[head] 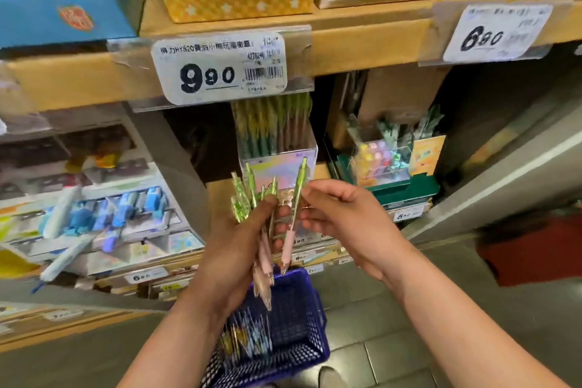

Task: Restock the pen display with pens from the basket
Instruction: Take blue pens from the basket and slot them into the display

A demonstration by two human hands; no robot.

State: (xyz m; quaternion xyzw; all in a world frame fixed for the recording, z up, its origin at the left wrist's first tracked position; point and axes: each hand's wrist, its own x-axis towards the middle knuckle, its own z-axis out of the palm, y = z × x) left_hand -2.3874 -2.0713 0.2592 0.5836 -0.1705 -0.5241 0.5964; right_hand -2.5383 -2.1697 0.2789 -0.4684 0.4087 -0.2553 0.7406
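Mid-restock: your left hand [233,239] fingers grip a pen bundle [244,198], right hand [343,214] fingers pinch one pen [297,189]; pen display [277,167] looks part-filled, basket [296,318] holds more.

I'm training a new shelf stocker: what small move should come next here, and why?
Probably lift the single pen pinched in the right hand into the pen display behind it: it stands apart from the bunch gripped by the left hand, and similar green-topped pens stand there.
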